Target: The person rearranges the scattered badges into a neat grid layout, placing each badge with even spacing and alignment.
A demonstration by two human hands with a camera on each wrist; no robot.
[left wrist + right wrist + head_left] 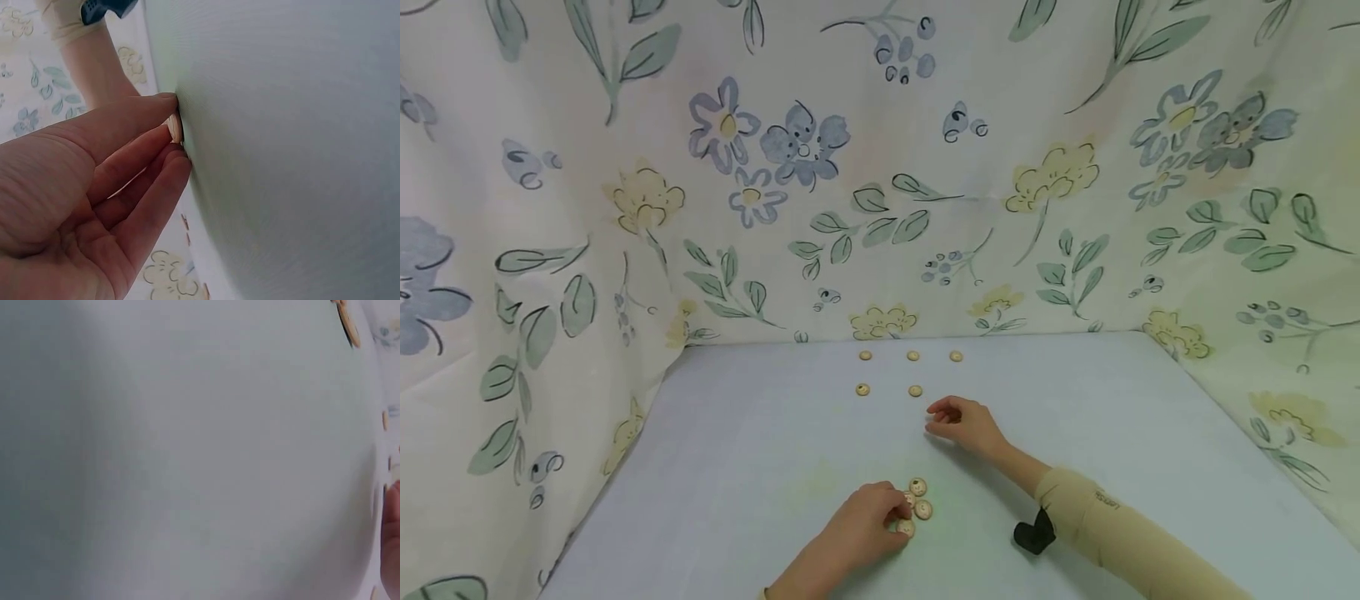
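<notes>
In the head view, my left hand [868, 521] is low over the table at a cluster of small round wooden discs. Its thumb and fingertips pinch one wooden disc [905, 528], whose edge shows between them in the left wrist view. Other discs of the cluster, such as the right one [923, 509] and the far one [918, 486], lie beside the fingers. My right hand [968, 423] hovers farther up the table with fingers loosely bent and nothing seen in them. Nearest to it is a disc [915, 391] beyond its fingertips.
More discs lie toward the table's back: three in a far row, among them the right one [956, 356], and another disc [862, 389] nearer on the left. A black strap piece [1034, 532] shows beside the right sleeve. Floral cloth [880, 167] hangs round the white table [737, 467].
</notes>
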